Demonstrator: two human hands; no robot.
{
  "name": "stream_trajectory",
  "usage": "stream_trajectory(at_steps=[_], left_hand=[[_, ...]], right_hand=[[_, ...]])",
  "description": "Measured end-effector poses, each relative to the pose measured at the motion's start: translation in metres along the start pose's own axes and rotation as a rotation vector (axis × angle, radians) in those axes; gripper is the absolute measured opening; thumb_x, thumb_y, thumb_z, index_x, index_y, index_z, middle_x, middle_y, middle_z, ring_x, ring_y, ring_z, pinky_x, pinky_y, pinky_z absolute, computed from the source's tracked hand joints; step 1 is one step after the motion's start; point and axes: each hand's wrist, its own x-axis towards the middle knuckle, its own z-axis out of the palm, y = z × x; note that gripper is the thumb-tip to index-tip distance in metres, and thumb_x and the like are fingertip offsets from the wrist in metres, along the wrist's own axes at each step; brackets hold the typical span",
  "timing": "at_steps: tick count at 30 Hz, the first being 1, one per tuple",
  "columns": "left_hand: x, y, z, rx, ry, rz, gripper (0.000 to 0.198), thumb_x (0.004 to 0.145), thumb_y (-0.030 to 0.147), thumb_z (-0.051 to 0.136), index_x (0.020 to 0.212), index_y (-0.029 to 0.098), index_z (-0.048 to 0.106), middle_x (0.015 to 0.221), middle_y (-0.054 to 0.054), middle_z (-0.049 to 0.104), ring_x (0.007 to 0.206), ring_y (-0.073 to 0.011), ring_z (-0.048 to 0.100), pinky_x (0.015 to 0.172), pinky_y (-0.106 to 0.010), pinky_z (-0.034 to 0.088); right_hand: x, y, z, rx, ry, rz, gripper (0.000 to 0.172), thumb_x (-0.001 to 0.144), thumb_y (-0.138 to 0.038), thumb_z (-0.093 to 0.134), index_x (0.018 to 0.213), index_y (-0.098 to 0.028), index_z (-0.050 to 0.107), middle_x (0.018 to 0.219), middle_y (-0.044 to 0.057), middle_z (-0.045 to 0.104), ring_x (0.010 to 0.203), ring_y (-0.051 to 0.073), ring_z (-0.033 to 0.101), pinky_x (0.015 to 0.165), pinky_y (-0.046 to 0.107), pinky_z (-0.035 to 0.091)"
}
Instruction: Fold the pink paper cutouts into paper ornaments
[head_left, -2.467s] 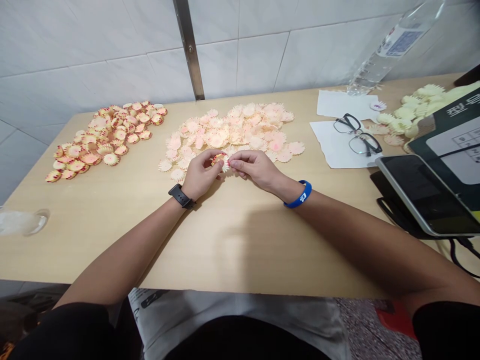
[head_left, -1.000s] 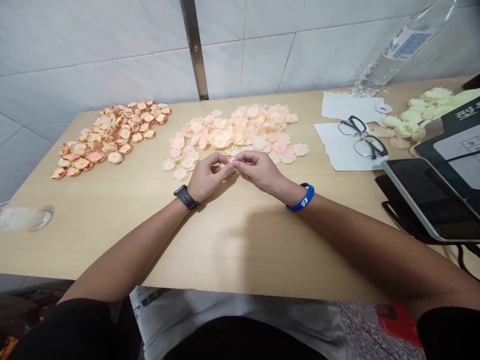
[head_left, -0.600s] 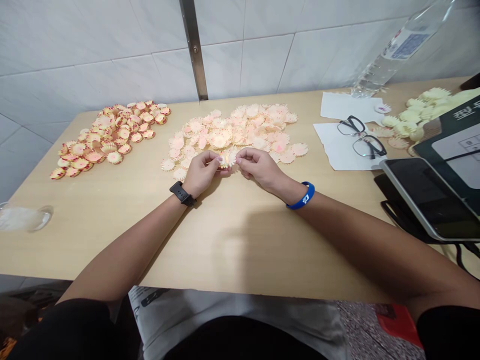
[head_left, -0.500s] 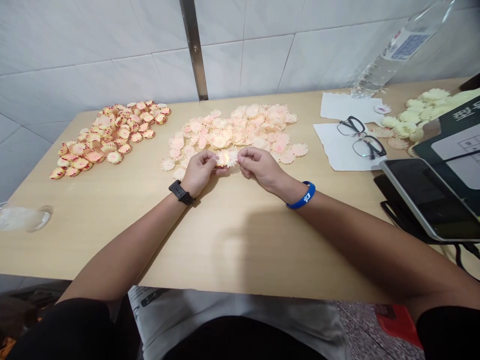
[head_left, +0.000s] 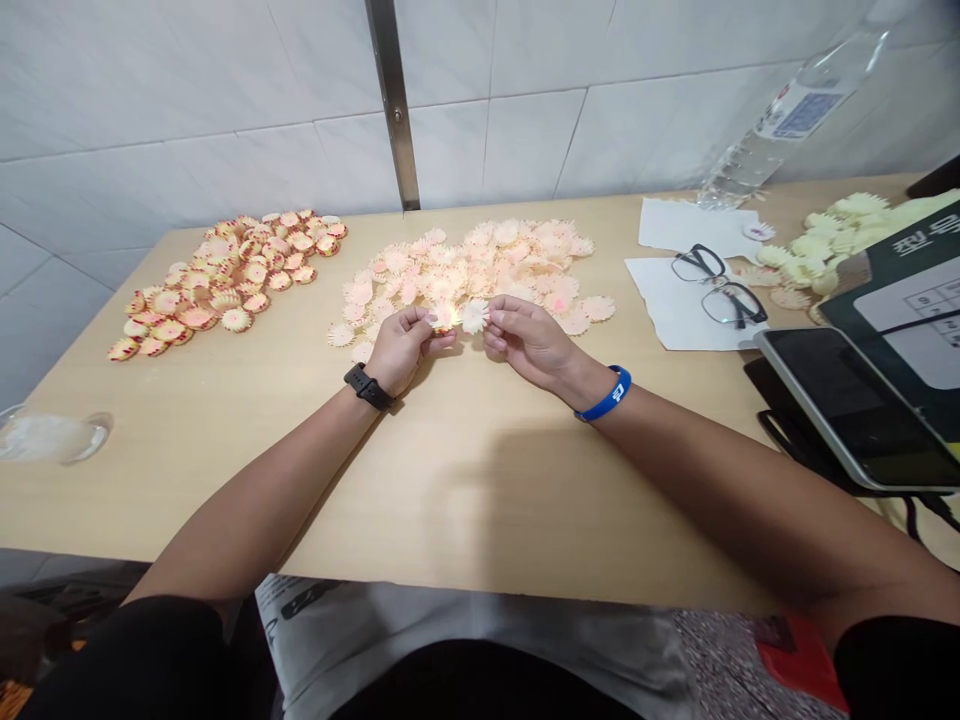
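Observation:
Between thumb and fingers, my left hand (head_left: 411,345) pinches a small pale-yellow and pink flower-shaped piece (head_left: 445,317) with a jagged edge, brightly lit. My right hand (head_left: 521,335) pinches the edge of a whitish flower-shaped piece (head_left: 474,316), its petals spread towards the left hand. The two pieces are side by side, just above the table. Right behind both hands lies a loose pile of pale pink flower-shaped pieces (head_left: 517,250). At the back left is a heap of thicker flower-shaped pieces (head_left: 217,270) with red-marked edges.
A clear cup (head_left: 56,437) lies on its side at the left of the table (head_left: 375,500). On the right are glasses (head_left: 724,285) on white paper (head_left: 660,300), a tilted plastic bottle (head_left: 795,110), pale-green flower pieces (head_left: 825,240), a phone (head_left: 862,400) and a dark-green box (head_left: 922,260).
The whitish piece in my right hand has come apart from the one in my left, with a narrow gap between them now. The view has shifted slightly.

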Motion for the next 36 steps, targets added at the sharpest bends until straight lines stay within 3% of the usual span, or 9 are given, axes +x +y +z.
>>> stream_trajectory(at_steps=[9,16,21,26,30,33,36], left_hand=[[0.002,-0.006,0.001,0.0,0.03,0.062,0.019,0.079,0.015,0.071,0.066,0.013,0.056,0.064,0.002,0.059,0.058,-0.0059,0.061,0.067,-0.021,0.058],[0.003,-0.003,-0.001,-0.061,0.136,-0.027,0.023,0.078,0.006,0.064,0.064,0.014,0.048,0.061,0.004,0.054,0.057,-0.0056,0.061,0.07,-0.024,0.059],[-0.001,0.0,0.0,-0.087,0.082,0.01,0.019,0.075,0.01,0.068,0.067,0.014,0.052,0.065,0.003,0.057,0.064,-0.0072,0.063,0.075,-0.027,0.059],[-0.001,-0.002,-0.001,-0.078,0.056,0.063,0.019,0.071,0.02,0.077,0.07,0.015,0.058,0.068,0.003,0.058,0.063,-0.008,0.063,0.072,-0.026,0.059],[-0.001,-0.005,-0.002,-0.06,0.035,0.112,0.022,0.07,0.03,0.079,0.072,0.014,0.065,0.075,-0.001,0.064,0.07,-0.0097,0.065,0.075,-0.027,0.059],[-0.005,-0.005,0.0,0.035,0.004,0.152,0.024,0.073,0.037,0.075,0.077,0.014,0.07,0.088,-0.006,0.069,0.076,-0.0125,0.066,0.078,-0.03,0.059],[-0.012,-0.003,0.004,0.229,-0.037,0.257,0.02,0.075,0.033,0.071,0.083,0.015,0.073,0.091,-0.007,0.07,0.078,-0.014,0.066,0.078,-0.03,0.057]], right_hand=[[0.0,0.004,0.001,-0.008,-0.04,0.008,0.036,0.067,-0.041,0.079,0.078,-0.02,0.051,0.056,-0.007,0.042,0.052,0.008,0.037,0.05,0.022,0.025],[-0.008,-0.006,0.004,-0.029,0.016,-0.059,0.042,0.061,-0.046,0.082,0.078,-0.021,0.054,0.065,-0.005,0.047,0.056,0.009,0.04,0.054,0.025,0.035],[-0.003,-0.006,-0.007,-0.116,0.06,-0.114,0.036,0.066,-0.045,0.079,0.076,-0.021,0.055,0.061,-0.005,0.044,0.055,0.009,0.041,0.054,0.025,0.036],[0.005,0.004,-0.014,-0.381,0.286,-0.201,0.023,0.076,-0.039,0.07,0.077,-0.019,0.058,0.058,-0.005,0.044,0.052,0.009,0.038,0.049,0.024,0.028],[0.002,0.006,-0.008,-0.581,0.393,-0.329,0.015,0.083,-0.032,0.062,0.09,-0.019,0.063,0.064,-0.004,0.047,0.057,0.011,0.04,0.053,0.025,0.031],[-0.004,0.007,0.001,-0.69,0.338,-0.387,0.014,0.085,-0.032,0.06,0.081,-0.019,0.061,0.067,-0.002,0.051,0.06,0.011,0.042,0.057,0.026,0.034],[-0.007,0.01,0.008,-0.73,0.221,-0.367,0.02,0.079,-0.037,0.069,0.081,-0.019,0.059,0.065,-0.003,0.048,0.059,0.011,0.041,0.056,0.025,0.033]])
